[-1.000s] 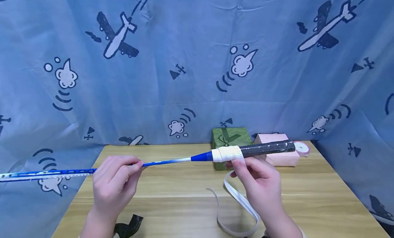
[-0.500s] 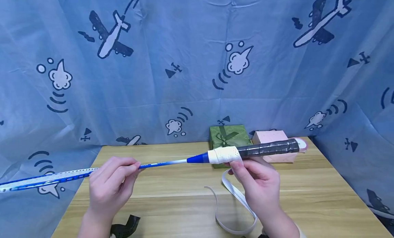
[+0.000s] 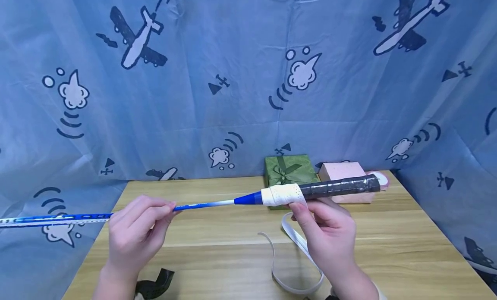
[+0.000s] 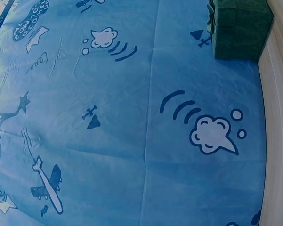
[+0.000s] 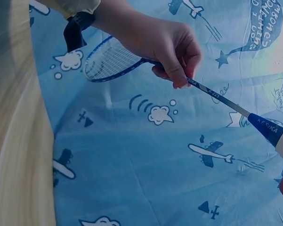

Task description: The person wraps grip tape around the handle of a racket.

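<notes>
A badminton racket (image 3: 209, 204) is held level above the table, its strung head (image 5: 114, 60) out to the left. My left hand (image 3: 137, 231) pinches its thin blue shaft between thumb and fingers. White grip tape (image 3: 281, 195) wraps the front of the handle, beside the blue cone; the rest of the handle (image 3: 339, 186) is black. My right hand (image 3: 331, 231) pinches the tape between thumb and fingers just below the handle. From there the tape's loose tail (image 3: 299, 287) hangs in a loop. Only fingertips of one hand show at the left wrist view's edge.
Behind the handle, a green gift box (image 3: 289, 168) with a bow and a pink box (image 3: 343, 173) stand on the wooden table (image 3: 217, 265). A roll of ribbon (image 3: 381, 179) lies beside them. A blue patterned curtain (image 3: 186, 97) encloses the back and sides.
The racket rolls a little: its head looked wider half a second ago and is nearly edge-on now. Both hands keep their holds, and the wrapped part looks the same. The head view shifts slightly.
</notes>
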Action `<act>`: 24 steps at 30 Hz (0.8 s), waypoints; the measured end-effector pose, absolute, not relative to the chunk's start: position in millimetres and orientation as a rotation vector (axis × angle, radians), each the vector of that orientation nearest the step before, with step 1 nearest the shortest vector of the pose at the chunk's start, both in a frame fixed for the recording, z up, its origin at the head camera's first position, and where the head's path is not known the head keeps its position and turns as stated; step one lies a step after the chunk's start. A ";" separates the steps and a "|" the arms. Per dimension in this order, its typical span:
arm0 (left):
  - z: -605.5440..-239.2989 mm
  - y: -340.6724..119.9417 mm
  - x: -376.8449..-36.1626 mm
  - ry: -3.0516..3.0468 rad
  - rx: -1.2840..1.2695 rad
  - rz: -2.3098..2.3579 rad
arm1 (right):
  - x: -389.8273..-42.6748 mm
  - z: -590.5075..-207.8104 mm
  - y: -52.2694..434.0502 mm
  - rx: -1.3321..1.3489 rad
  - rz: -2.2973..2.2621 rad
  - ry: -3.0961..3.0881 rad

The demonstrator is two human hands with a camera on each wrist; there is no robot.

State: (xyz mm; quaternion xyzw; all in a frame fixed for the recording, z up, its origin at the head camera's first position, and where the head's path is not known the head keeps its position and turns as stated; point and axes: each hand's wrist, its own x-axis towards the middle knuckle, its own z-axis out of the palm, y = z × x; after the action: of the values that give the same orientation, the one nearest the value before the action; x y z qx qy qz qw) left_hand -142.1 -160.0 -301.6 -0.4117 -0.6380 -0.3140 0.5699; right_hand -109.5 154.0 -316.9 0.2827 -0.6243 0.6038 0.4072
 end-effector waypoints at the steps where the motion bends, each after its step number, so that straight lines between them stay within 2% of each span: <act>1: -301.4 -159.8 -142.5 -1.493 -0.969 -0.737 | -109.6 -317.2 153.6 0.701 1.519 -1.577; 14: -302.9 -160.3 -146.9 -1.492 -0.883 -0.650 | -111.7 -321.4 150.4 0.628 1.457 -1.586; 24: -305.8 -164.0 -147.6 -1.532 -0.852 -0.643 | -114.1 -321.9 150.1 0.678 1.642 -1.484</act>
State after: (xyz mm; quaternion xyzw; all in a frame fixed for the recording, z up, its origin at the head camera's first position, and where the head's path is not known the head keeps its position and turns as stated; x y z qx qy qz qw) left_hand -147.6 -164.0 -305.8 -0.3668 -0.6595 -0.2767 0.5950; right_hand -114.1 150.1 -321.9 0.2684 -0.5869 0.6497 0.4017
